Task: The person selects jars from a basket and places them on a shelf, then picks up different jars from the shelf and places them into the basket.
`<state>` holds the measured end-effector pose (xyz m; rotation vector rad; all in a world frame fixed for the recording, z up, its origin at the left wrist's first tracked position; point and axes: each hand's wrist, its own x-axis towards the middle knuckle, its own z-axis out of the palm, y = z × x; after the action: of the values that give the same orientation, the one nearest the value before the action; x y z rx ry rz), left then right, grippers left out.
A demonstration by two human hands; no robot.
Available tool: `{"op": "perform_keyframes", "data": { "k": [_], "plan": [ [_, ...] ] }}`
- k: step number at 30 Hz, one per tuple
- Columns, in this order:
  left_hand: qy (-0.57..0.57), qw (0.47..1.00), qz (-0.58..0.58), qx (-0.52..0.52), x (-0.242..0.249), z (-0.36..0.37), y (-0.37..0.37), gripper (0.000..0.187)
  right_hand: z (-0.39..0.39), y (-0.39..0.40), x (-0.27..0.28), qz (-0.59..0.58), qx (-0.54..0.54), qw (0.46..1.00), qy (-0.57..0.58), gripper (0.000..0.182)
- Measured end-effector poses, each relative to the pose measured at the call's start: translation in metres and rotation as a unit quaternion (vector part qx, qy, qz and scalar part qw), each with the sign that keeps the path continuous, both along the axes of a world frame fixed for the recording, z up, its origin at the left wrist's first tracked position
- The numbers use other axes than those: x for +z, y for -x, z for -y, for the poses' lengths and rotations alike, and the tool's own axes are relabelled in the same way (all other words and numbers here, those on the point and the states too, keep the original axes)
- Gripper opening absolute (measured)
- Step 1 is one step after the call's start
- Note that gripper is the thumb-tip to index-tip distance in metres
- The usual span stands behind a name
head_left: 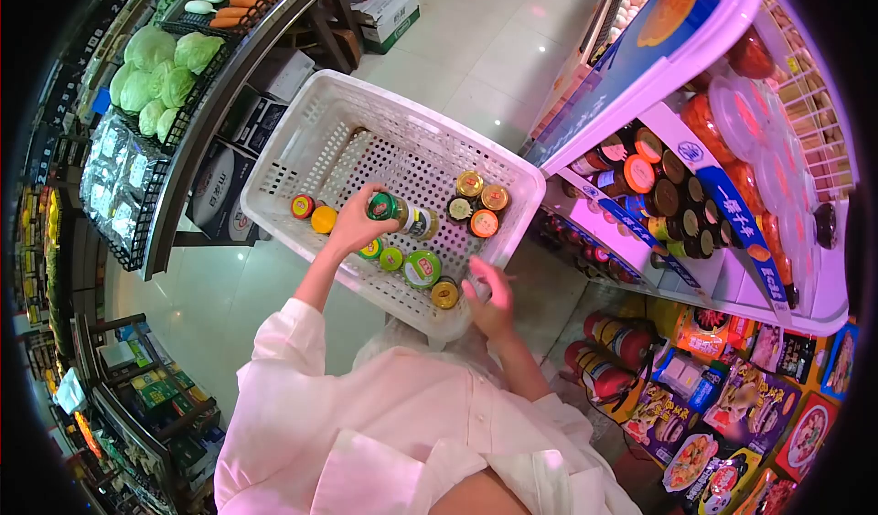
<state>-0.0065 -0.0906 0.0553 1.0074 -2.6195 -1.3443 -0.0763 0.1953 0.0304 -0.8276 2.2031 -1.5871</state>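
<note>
My left hand (361,224) is closed around a glass jar with a green lid (382,207), tilted over the inside of a white perforated basket (311,117). My right hand (491,298) hangs by the basket's near right corner, fingers apart, holding nothing. Close to it, inside the basket, stands a gold-lidded jar (444,293). Beside that are a large green-lidded jar (422,268) and smaller green lids. Several jars with gold, black and orange lids, such as an orange-lidded one (484,223), cluster at the right. Red and yellow lids (323,219) show at the left.
On the right, a display rack (732,277) holds many jars. Below it lie packaged foods (713,405) and red fire extinguishers (604,359). To the left, a vegetable stand carries cabbages (151,71) and carrots. Cardboard boxes (384,14) sit on the floor beyond the basket.
</note>
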Motion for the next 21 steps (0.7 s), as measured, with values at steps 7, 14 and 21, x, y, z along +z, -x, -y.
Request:
{"op": "perform_keyframes", "data": {
  "k": [7,14,21],
  "plan": [
    [-0.254,0.964,-0.079,-0.020,0.121,-0.076,0.005,0.062,-0.002,0.035,0.082,-0.108,0.086,0.989,0.045,0.081],
    [-0.337,0.922,-0.182,-0.060,0.151,-0.145,0.039,0.062,-0.051,0.035,0.094,0.148,0.016,0.961,0.232,0.068],
    [-0.400,0.885,-0.225,-0.076,0.130,-0.227,0.067,0.071,-0.094,0.038,0.093,0.385,-0.048,0.855,0.345,0.054]
  ]
}}
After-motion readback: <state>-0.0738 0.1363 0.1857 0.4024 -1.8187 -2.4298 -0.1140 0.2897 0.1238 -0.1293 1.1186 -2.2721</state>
